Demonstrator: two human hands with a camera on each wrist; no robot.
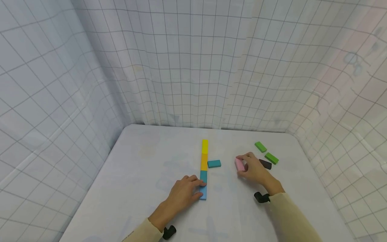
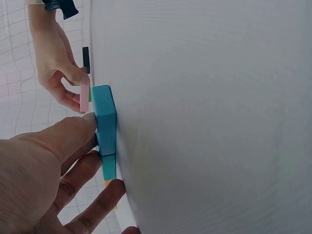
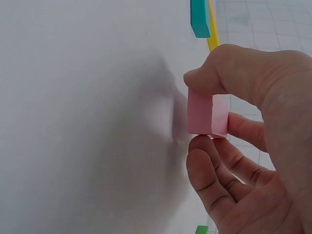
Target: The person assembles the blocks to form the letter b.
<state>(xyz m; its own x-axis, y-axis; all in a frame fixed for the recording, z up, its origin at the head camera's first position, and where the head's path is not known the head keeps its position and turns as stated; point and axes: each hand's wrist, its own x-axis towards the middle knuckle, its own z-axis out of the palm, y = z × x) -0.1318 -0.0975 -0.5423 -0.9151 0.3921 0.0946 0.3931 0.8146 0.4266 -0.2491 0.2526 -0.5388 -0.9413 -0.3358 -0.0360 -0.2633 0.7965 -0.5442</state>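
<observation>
- Right hand [image 1: 252, 169]: holding the pink block [image 1: 239, 164], thumb on one end, fingertips at the other. It's right of the block row [image 1: 204, 169], well apart from it. I can't tell whether the pink block touches the table.
- Left hand [image 1: 183, 191]: at the near end of the block row, reaching in from its left. Fingers loosely spread. Thumb on the light blue block [image 1: 203, 195], index fingertip lying across the row about where that piece meets the row's teal block [image 1: 203, 175]. No grip that I can see.
- Block row: runs straight away from the person, pieces end to end. Near to far: light blue, teal, orange block [image 1: 204, 162], yellow block [image 1: 205, 146].
- Loose teal block [image 1: 214, 164]: flat, set crosswise just right of the row, level with the orange piece. Can't say if they touch.
- Dark block [image 1: 266, 164]: right of the row, beyond the right hand, which partly hides it.
- Two green blocks: far green block [image 1: 260, 147] and near green block [image 1: 271, 158], both well right of the row, lying askew.
- Black wrist mounts on both arms, left mount [image 1: 169, 232] and right mount [image 1: 261, 197], by beige sleeves [image 1: 294, 218].
- White table [image 1: 136, 161] under the row; grid-lined curtain [image 1: 199, 67] behind it and on both sides.
</observation>
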